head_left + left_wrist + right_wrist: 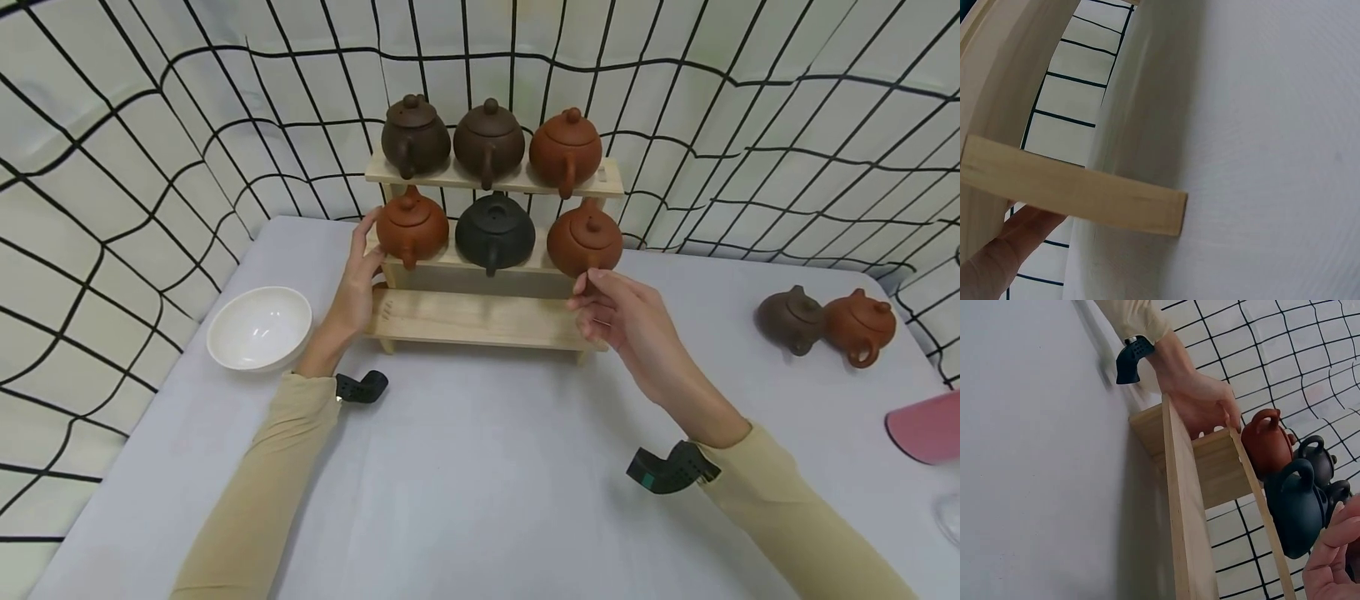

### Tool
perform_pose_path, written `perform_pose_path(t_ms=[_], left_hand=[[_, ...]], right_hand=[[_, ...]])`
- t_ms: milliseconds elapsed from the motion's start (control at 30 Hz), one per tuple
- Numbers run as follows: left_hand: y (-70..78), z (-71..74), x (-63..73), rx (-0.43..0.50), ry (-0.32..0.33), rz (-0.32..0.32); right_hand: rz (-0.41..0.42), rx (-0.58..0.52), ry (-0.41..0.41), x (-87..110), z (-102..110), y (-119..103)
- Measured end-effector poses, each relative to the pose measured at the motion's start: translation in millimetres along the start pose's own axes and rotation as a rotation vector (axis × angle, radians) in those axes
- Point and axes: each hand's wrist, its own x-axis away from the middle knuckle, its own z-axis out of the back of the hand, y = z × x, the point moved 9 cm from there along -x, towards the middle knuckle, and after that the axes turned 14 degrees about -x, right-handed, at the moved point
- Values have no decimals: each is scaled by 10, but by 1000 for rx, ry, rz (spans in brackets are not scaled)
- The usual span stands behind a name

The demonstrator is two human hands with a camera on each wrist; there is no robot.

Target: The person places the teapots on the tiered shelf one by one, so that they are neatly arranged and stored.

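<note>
A three-tier wooden rack (480, 325) stands on the white table with teapots on its upper two tiers. My left hand (351, 292) holds the rack's left end, its fingers beside the orange-red teapot (412, 227) on the middle tier. At that tier's right end, my right hand (630, 325) pinches the handle of another orange-red teapot (585, 237), which leans a little. Between them sits a black teapot (495, 229). Two dark brown teapots and a red one (566, 150) line the top tier. In the right wrist view, the left hand (1200, 403) wraps the rack's end.
A white bowl (259, 328) lies left of the rack. Toward the right are a brown teapot (789, 319) and a red teapot (859, 325), side by side. A pink object (926, 427) is at the right edge. Black wire grid (315, 122) surrounds the table's back and sides.
</note>
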Motion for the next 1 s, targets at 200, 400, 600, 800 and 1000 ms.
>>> perform_pose_path(t_ms=[200,400,600,800,1000], left_hand=[[9,-3,5,8,-6,0],[19,8,2,0,2,-6],[41,22,13,-22,3,-13],[35,30,6,-17,3,-13],[-4,17,-3,22,-4,15]], right_hand=[[-40,17,-4,-86,-23,49],[-34,43,-16,-142,-29,36],[-14,128,-21,-183,-47,6],[2,223,-8,-225,-40,-13],[15,228,-15,-229,-3,-41]])
